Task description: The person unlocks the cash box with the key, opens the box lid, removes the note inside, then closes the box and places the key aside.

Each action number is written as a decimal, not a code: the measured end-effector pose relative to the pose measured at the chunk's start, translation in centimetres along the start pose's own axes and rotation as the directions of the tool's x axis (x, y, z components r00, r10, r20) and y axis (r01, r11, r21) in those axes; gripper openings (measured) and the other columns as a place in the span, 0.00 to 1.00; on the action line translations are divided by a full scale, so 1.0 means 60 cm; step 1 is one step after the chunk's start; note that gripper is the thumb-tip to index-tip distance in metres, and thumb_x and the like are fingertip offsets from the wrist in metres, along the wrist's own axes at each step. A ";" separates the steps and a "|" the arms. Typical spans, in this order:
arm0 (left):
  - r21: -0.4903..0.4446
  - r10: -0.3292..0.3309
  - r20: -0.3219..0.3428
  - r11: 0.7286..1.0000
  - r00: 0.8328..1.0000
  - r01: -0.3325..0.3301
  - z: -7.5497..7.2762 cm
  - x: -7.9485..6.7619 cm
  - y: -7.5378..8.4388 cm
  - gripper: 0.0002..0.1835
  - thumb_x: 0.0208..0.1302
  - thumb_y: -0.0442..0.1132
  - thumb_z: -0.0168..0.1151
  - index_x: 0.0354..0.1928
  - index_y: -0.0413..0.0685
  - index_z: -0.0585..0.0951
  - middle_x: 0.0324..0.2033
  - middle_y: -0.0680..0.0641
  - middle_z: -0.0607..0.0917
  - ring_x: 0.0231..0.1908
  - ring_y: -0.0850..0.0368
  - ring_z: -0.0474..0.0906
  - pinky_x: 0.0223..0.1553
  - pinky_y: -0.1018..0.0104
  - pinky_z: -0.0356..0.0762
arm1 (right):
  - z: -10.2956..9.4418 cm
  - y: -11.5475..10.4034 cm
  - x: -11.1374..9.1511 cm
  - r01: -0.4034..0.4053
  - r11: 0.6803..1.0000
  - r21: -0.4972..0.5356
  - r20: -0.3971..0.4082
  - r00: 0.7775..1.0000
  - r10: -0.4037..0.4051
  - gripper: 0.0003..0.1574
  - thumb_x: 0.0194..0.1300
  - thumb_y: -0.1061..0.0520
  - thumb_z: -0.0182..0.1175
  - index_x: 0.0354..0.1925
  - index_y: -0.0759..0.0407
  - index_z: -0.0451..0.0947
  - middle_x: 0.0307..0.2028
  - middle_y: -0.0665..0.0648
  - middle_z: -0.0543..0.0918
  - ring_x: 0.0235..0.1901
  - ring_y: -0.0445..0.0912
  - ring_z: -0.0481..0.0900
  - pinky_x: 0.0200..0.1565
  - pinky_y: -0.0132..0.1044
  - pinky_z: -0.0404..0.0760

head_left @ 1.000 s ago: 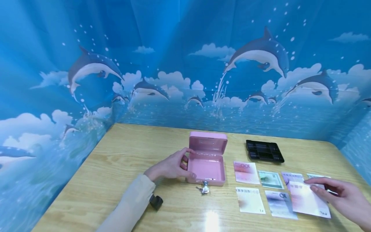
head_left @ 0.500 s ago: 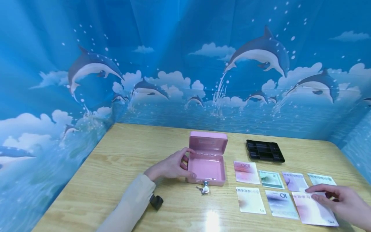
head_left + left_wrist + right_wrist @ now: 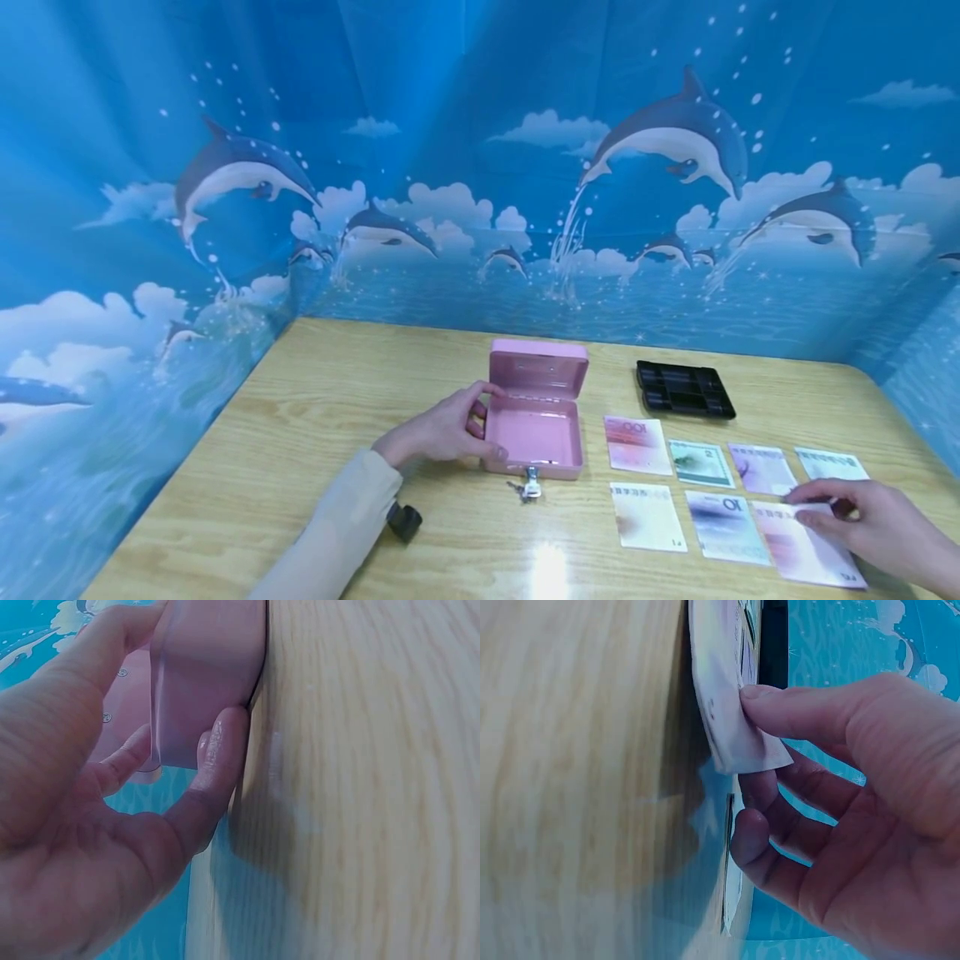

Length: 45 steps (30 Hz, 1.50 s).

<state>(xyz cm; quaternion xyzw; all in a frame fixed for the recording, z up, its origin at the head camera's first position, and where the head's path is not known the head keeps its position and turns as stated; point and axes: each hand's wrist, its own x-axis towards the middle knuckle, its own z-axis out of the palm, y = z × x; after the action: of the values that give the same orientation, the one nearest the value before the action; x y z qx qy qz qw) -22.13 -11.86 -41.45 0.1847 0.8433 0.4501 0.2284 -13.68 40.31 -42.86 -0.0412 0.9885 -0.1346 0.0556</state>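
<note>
My left hand point(image 3: 450, 429) grips the left wall of a pink metal cash box point(image 3: 536, 437), which stands on the table with its lid raised. In the left wrist view the fingers spread along the pink side wall point(image 3: 206, 667), some low against the table. A small lock with keys point(image 3: 531, 485) hangs at the front of the box. At far right, my right hand point(image 3: 877, 525) pinches the edge of a pinkish banknote point(image 3: 806, 546) between thumb and fingers. The right wrist view shows that note point(image 3: 731, 697) slightly bent, just above or touching the tabletop; I cannot tell which.
Several notes lie flat in two rows, among them a red 100 note point(image 3: 637, 446), a green note point(image 3: 701, 464) and a blue-grey 10 note point(image 3: 726, 527). A black compartment tray point(image 3: 693, 412) sits behind them. A dolphin-print curtain point(image 3: 465, 167) borders the wooden table point(image 3: 337, 375).
My right hand has moved the pinkish banknote down and toward the front right, then slightly back left. It now lies beside the 10 note, uncovering the purple note behind. The left hand stays put.
</note>
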 end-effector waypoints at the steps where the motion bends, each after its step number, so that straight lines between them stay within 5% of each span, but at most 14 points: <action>1: 0.001 0.001 0.000 1.000 1.000 -0.001 0.000 0.000 0.000 0.44 0.55 0.45 0.78 0.72 0.58 0.65 0.51 0.44 0.79 0.45 0.55 0.80 0.47 0.62 0.82 | 0.001 0.001 0.001 -0.002 1.000 -0.003 -0.002 1.000 0.002 0.09 0.60 0.60 0.72 0.41 0.54 0.89 0.34 0.51 0.87 0.25 0.32 0.64 0.27 0.29 0.68; 18: 0.010 -0.020 -0.006 1.000 1.000 0.020 0.000 0.000 0.000 0.45 0.54 0.47 0.79 0.72 0.60 0.65 0.51 0.46 0.79 0.46 0.56 0.80 0.49 0.62 0.83 | 0.007 0.011 0.004 0.033 0.999 -0.024 -0.103 0.994 -0.035 0.11 0.52 0.56 0.78 0.36 0.51 0.88 0.30 0.47 0.85 0.24 0.29 0.63 0.27 0.29 0.66; 45: 0.000 -0.012 0.004 1.000 1.000 0.012 0.000 -0.001 0.000 0.45 0.55 0.47 0.79 0.73 0.60 0.64 0.51 0.47 0.79 0.47 0.56 0.80 0.49 0.61 0.83 | -0.007 -0.001 0.012 -0.010 1.000 -0.015 -0.078 0.997 0.009 0.14 0.56 0.49 0.77 0.39 0.53 0.88 0.29 0.46 0.83 0.24 0.28 0.67 0.27 0.29 0.66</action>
<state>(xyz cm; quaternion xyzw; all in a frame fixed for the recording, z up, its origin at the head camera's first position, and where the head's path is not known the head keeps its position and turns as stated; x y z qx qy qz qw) -22.07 -11.91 -41.43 0.1802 0.8439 0.4485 0.2328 -14.43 40.32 -42.49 -0.0316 0.9911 -0.1283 0.0172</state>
